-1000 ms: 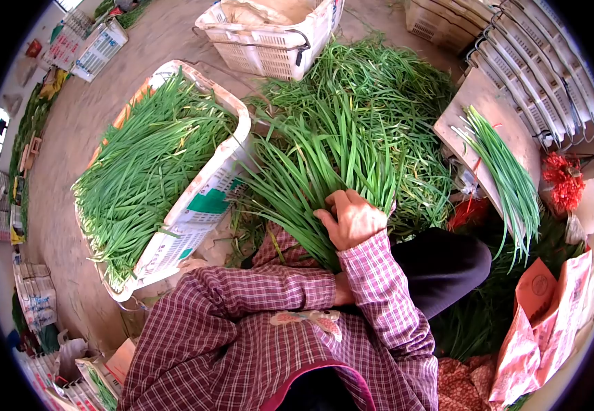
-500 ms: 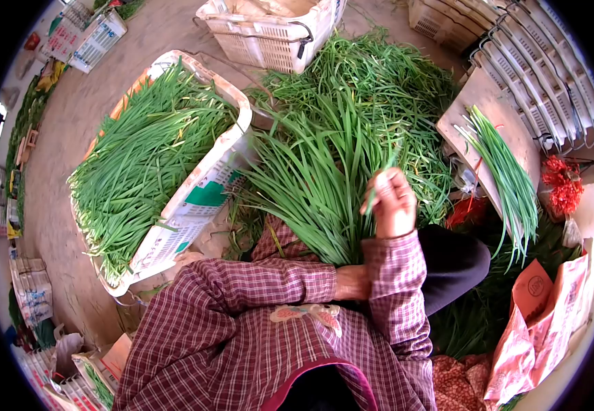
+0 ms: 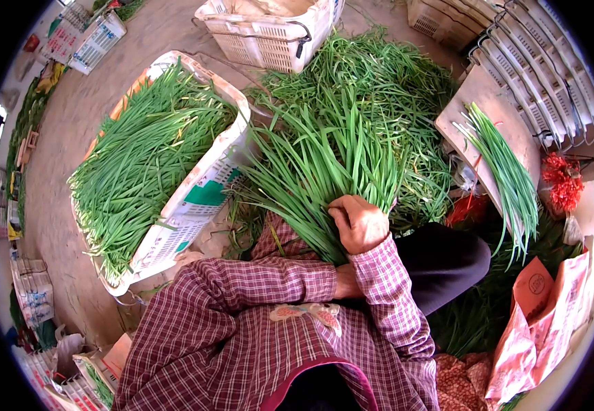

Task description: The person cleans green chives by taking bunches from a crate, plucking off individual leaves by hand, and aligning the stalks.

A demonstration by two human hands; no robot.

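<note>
A large bunch of garlic chives [image 3: 310, 178] fans up and away from my lap, its long green leaves spreading outward. My right hand [image 3: 360, 222] is closed over the lower right side of the bunch, thumb and bent fingers pinching in among the leaves. Exactly which leaves it grips is hard to make out. My left hand [image 3: 347, 282] lies by the base of the bunch, crossed beneath my right forearm. Only its back and wrist show; its fingers are hidden, and so is the lower end of the bunch.
To the left, a white crate [image 3: 201, 161] is heaped with chives. Loose chives [image 3: 393, 82] pile up ahead, below another crate [image 3: 259, 48]. On the right, a tied chive bundle [image 3: 502, 175] lies across a board [image 3: 458, 113], near red ties [image 3: 562, 179] and stacked crates [image 3: 543, 68].
My right hand, raised with a thin leaf in its fingers before, has come down and left onto the bunch. My left arm and the bunch stay nearly where they were.
</note>
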